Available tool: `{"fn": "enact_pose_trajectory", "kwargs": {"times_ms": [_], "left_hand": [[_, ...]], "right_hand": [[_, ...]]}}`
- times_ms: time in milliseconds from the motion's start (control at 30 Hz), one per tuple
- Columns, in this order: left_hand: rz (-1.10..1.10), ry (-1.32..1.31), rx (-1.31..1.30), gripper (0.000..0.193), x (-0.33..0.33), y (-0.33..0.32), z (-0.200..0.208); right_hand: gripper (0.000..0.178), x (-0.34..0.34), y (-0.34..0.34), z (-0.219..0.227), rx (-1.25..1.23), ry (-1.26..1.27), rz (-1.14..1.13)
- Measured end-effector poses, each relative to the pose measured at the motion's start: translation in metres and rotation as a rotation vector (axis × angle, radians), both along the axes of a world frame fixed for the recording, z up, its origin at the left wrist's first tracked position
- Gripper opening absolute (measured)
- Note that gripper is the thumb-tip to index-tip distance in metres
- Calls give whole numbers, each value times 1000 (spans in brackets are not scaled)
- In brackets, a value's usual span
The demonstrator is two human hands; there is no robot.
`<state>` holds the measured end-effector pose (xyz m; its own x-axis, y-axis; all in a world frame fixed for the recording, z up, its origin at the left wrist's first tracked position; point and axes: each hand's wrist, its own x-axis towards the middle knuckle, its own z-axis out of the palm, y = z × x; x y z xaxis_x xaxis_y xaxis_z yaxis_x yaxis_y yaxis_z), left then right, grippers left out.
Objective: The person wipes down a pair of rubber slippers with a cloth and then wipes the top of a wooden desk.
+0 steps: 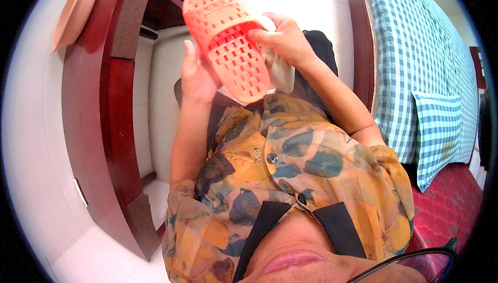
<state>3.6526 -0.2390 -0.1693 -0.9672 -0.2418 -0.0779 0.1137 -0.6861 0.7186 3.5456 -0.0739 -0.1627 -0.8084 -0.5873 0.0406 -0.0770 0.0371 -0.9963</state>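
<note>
Right up close, in front of the patterned shirt (316, 148), there was the coral slipper (239, 68)! The right hand (288, 42) gripped its edge by the strap (215, 16), a pale cloth (280, 70) bunched beneath; the left hand (199, 78) flanked it, thumb up, fingers hidden, closure impossible to tell. It looked light, bendy, sturdy, perhaps slick if wet; strap or rim seemed the surest hold. Beyond: dark-red cabinet (88, 107) left, checked bed (404, 50) right, pale floor (311, 3) ahead.

No text, label, brand, number or sign can be read on anything in the scene, whether at the left, at the right, near or far.
</note>
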Motion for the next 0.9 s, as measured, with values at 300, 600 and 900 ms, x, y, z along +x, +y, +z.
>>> {"fn": "enact_pose_trajectory", "kwargs": {"times_ms": [300, 600, 900], "left_hand": [[-81, 139, 220, 66, -3, 18, 10], [-212, 377, 317, 48, 2, 14, -6], [-67, 237, 253, 57, 12, 6, 7]], "right_hand": [[26, -6, 13, 25, -269, -17, -105], [25, 20, -34, 67, -212, 1030, 184], [21, -49, -2, -16, 178, 657, -368]]}}
